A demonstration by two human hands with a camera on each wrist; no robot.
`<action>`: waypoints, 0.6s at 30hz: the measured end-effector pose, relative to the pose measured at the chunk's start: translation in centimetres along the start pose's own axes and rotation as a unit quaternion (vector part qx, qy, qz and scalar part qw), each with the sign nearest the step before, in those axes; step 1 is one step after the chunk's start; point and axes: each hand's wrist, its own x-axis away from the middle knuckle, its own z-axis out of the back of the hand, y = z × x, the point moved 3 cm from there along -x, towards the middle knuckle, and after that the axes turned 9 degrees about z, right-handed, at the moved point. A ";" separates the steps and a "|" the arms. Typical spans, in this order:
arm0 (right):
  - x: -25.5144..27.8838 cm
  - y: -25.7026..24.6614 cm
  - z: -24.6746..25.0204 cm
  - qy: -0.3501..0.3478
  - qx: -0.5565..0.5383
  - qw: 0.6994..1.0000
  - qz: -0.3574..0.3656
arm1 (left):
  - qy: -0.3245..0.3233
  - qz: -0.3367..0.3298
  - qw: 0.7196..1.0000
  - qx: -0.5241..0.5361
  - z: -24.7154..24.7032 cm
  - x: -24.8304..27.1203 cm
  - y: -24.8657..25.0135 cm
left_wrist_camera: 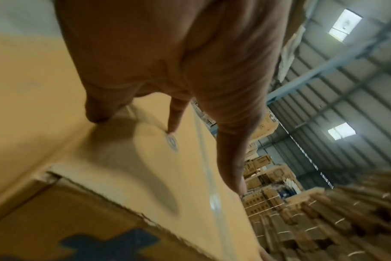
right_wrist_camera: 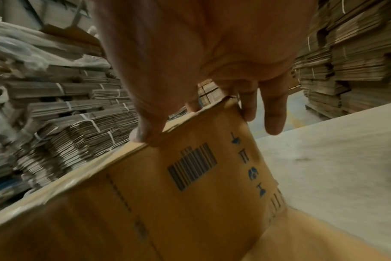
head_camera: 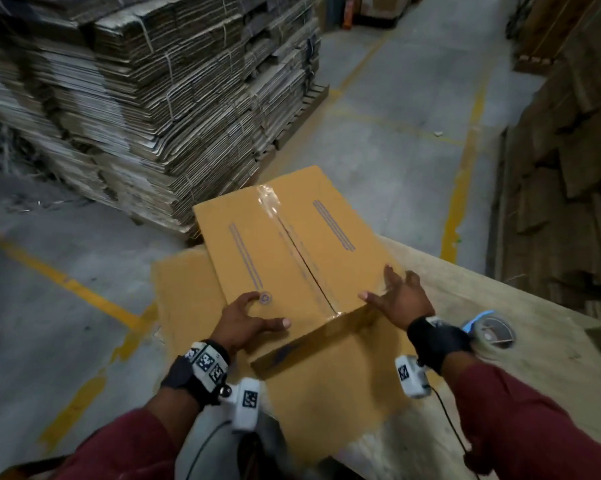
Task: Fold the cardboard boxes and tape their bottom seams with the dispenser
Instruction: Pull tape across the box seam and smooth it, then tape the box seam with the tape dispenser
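While resting bottom-up on the wooden table (head_camera: 521, 344), leaning away over the far-left table edge: cardboard box (head_camera: 285, 244), flaps closed. Clear tape (head_camera: 269, 202) running along the centre seam from far end to near edge, wrinkled at the far end and lapping over the near edge. Seam judged taped for this box.

Left hand (head_camera: 245, 322) pressing on the near-left part of the bottom face, fingers spread, fingertips touching the cardboard, thumb lying along the near edge; not grasping. Right hand (head_camera: 399, 299) bracing the near-right corner, thumb on top, fingers reaching down the side panel with the barcode (right_wrist_camera: 191, 167); fingers fairly straight, bracing rather than clenching.

Tape dispenser (head_camera: 489, 332) lying on the table just right of the right wrist, out of hand.

Flat cardboard (head_camera: 184, 306) lying under the box, on the table.

Remaining, judging by the bundled stacks of flattened boxes (head_camera: 146, 98) at far left: moving this box aside, then folding and taping more.
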 end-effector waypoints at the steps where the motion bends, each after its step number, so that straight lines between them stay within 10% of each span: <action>1: 1.5 0.2 -0.3 0.000 0.013 1.000 -0.003 | -0.001 -0.017 0.999 -0.028 0.8 -0.5 1.1; 5: 6.0 0.1 -1.4 0.034 0.105 0.993 0.028 | 0.009 -0.070 0.972 -0.222 0.8 -1.3 5.2; 10: 9.3 2.0 -2.7 0.072 0.061 0.994 0.052 | -0.006 -0.142 0.857 -0.495 -4.4 0.5 3.4; 18: 9.7 14.3 5.0 0.057 0.023 0.998 0.004 | 0.042 -0.296 0.823 -0.482 -10.9 2.3 5.8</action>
